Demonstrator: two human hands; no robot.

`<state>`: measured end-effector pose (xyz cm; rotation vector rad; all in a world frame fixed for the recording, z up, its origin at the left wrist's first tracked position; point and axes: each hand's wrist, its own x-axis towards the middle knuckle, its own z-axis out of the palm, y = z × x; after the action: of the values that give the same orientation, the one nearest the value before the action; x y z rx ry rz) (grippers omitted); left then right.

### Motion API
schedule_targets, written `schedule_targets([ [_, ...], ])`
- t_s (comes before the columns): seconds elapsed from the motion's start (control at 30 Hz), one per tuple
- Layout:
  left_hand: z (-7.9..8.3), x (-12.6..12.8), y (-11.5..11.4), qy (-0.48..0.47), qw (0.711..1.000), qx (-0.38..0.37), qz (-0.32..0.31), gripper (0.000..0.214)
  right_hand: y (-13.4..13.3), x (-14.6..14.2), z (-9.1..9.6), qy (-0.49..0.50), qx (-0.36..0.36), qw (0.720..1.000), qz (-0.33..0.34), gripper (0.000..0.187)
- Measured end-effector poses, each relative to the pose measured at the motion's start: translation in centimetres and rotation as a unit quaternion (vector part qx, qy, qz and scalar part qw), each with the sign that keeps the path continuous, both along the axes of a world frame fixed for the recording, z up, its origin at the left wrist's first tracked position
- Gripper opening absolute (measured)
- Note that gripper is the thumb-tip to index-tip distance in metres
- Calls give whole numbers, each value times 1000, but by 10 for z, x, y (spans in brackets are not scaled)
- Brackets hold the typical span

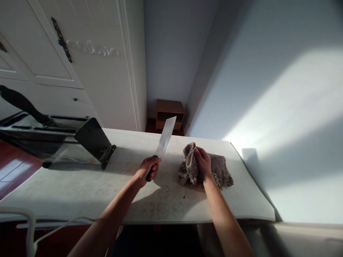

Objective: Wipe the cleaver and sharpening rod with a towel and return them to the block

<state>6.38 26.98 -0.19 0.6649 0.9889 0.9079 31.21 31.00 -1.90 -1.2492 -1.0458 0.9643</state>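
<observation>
Head view: the left hand [148,168] curls round the black handle [149,175] of the knife [165,137], presumably so it points ahead, clear of both hands. The right hand [203,162] pinches a fold of the cloth [221,169], likely to keep it bunched; the rest lies beneath and right of that hand on the table [107,200]. The knife looks broad and shiny, the cloth shaggy, grey-brown, pale-backed

Left hand [150,167] — clenched, right hand [204,161] — pinching
</observation>
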Motion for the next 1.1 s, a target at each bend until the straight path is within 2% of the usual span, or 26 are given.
schedule_targets([
  [0.17,0,1,0,-116,988,-89,-55,31,-5,-9,3,8,0,999,35,38],
  [0.3,-2,-2,0,-253,944,-161,-139,26,-9,-14,4,7,-4,998,61,36],
  [0.4,-4,-3,0,-323,911,-189,-175,27,-9,-17,5,-17,3,998,65,36],
  [0.6,-4,-4,-1,-347,883,-230,-217,26,-9,-25,7,-57,34,997,36,35],
  [0.8,-7,3,1,-340,863,-290,-237,27,-23,-40,5,-98,149,984,-13,21],
  [0.87,-10,6,2,-328,856,-312,-251,31,-30,-48,4,-127,196,972,12,19],
  [0.93,-13,9,2,-296,854,-332,-270,38,-35,-57,4,-153,248,954,74,26],
  [1.03,-17,10,2,-244,861,-348,-280,47,-40,-67,6,-188,320,908,193,41],
  [1.1,-19,10,2,-229,867,-346,-277,50,-41,-71,9,-219,346,880,242,47],
])
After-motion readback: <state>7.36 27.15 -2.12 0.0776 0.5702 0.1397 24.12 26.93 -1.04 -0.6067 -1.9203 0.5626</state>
